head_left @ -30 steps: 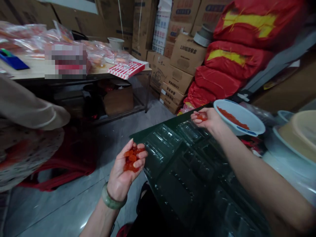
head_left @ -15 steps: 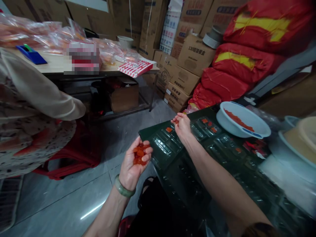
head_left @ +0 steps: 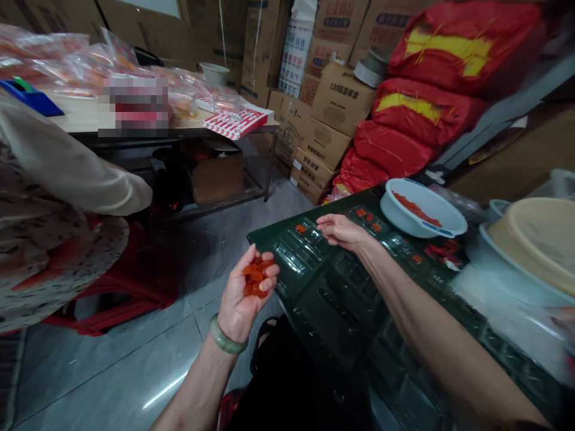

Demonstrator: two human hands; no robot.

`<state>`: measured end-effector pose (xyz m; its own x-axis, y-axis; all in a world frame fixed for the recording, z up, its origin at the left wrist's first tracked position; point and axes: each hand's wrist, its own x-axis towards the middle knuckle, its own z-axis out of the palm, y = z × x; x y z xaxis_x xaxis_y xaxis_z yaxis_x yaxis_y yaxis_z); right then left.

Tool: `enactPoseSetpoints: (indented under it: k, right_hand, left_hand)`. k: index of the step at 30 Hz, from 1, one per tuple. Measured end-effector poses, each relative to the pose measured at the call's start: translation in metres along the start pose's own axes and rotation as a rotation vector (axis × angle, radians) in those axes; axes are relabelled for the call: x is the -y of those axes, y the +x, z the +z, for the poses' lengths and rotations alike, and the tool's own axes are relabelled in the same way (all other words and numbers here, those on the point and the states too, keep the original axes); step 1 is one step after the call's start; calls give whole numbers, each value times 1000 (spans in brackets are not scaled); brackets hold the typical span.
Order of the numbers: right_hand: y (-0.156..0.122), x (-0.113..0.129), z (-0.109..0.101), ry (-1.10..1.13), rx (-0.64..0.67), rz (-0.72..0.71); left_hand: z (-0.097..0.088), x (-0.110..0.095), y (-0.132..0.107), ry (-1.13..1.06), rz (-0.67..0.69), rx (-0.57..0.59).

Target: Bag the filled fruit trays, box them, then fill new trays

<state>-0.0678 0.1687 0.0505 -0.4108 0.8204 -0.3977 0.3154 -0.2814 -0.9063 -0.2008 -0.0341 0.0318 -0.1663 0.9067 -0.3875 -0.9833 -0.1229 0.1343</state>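
Packing bench seen from above. On the dark green table (head_left: 272, 232), a pale blue basin (head_left: 398, 216) stands at the far side, with red packets (head_left: 438, 254) near it and a beige tub (head_left: 539, 239) to the right. Beyond rise cartons (head_left: 344, 96) and red sacks (head_left: 442, 51); at left, a co-worker's sleeve (head_left: 90, 167) appears before a second bench (head_left: 179, 124). The right forearm crosses the clear trays (head_left: 294, 257) and hides part of them. Long slots in the nearer trays run from upper left to lower right. Orange pieces (head_left: 256, 276) lie in the cupped left hand (head_left: 238, 305), palm up, fingers curled around them, their long axes mixed; others rest in the basin and the far trays. The right hand (head_left: 341, 232) hovers above the trays, fingers bent together; whether it grips a piece is indiscernible.
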Motion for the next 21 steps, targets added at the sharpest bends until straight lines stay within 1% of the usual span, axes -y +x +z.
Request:
enactPoseSetpoints:
  k: [2, 4, 5, 9, 11, 13, 15, 18, 21]
  right_hand:
    - [0, 0, 2, -197, 19, -54]
    - [1, -1, 3, -413, -12, -149]
    - [2, -1, 3, -485, -34, -192]
    - [6, -6, 0, -545, -77, -251]
    - [8, -10, 0, -585, -125, -268]
    - [8, -13, 2, -672, -193, -281]
    - [8, -13, 7, -815, -246, -272]
    - [7, -9, 11, -984, -242, -244]
    - [4, -4, 6, -978, -239, -262]
  left_hand:
    - [1, 2, -1, 10, -2, 4]
    - [2, 4, -2, 21, 2, 8]
    - [2, 4, -2, 28, 6, 9]
    - [3, 9, -3, 95, 43, 6]
    - [3, 12, -4, 143, 79, 0]
    - [5, 15, -5, 178, 105, -5]
    - [6, 18, -6, 196, 108, -5]
    - [9, 20, -7, 207, 102, -8]
    - [9, 19, -9, 206, 102, -20]
